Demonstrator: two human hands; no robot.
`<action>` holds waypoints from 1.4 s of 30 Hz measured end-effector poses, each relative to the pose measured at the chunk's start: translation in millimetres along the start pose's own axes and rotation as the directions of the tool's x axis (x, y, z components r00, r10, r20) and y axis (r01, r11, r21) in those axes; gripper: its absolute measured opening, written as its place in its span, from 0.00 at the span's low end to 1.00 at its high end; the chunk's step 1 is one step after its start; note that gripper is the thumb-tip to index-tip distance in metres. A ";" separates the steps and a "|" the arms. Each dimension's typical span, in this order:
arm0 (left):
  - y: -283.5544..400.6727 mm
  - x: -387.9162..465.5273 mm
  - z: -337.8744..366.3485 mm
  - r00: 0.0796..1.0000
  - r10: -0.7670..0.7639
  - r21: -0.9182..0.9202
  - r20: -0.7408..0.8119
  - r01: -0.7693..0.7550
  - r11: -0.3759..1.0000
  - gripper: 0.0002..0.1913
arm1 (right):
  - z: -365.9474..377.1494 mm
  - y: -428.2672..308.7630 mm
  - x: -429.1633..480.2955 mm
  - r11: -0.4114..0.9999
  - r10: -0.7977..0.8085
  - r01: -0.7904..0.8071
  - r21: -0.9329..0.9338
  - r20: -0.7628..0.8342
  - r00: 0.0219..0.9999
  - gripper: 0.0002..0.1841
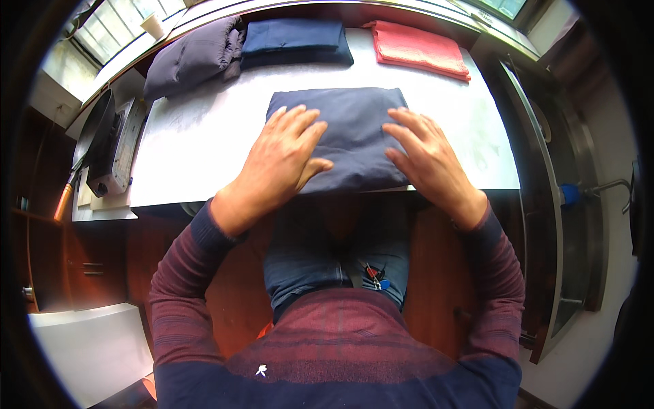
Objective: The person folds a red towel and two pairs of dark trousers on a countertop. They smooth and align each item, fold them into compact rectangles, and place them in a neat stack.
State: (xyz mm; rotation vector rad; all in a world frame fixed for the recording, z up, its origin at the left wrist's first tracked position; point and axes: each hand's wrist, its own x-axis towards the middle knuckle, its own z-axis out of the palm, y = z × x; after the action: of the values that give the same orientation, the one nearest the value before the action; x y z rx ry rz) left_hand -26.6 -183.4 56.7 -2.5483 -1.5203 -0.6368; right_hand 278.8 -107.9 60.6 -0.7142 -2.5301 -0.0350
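A folded dark blue-grey garment (352,122) lies at the front edge of the white tabletop (204,138), its near side reaching the edge. Over its left side is my left hand (291,148), palm down with the fingers apart. My right hand (424,148) is at its right side, fingers spread and curved towards the cloth. Neither hand grips anything. Whether the fingertips touch the cloth or hover just above it cannot be told.
Along the back lie a folded grey padded jacket (189,61), folded navy clothing (296,43) and a folded coral towel (419,48). At the left, a frying pan (97,125) rests by a portable gas stove (120,153). A paper cup (152,25) stands on the windowsill.
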 end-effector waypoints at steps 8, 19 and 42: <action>-38.6 71.7 102.8 0.950 -0.254 0.151 0.179 0.228 0.962 0.51 | 109.8 34.7 63.4 0.912 0.405 -0.379 -0.158 0.198 0.893 0.40; -83.1 35.6 113.1 0.985 -0.171 0.186 0.002 0.168 0.968 0.48 | 121.0 50.7 35.5 0.888 0.446 -0.458 0.044 0.159 0.881 0.46; 10.0 -76.7 59.1 0.998 -0.044 0.072 0.040 0.041 0.997 0.37 | 48.0 -8.9 -50.5 1.000 0.004 -0.004 -0.001 0.156 0.988 0.40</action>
State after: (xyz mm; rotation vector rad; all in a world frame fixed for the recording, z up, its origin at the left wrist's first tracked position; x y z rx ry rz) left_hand -31.9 -233.3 -26.7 -2.4979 -1.5851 -0.5275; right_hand 289.1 -132.4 -4.4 -0.7481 -2.6770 0.0223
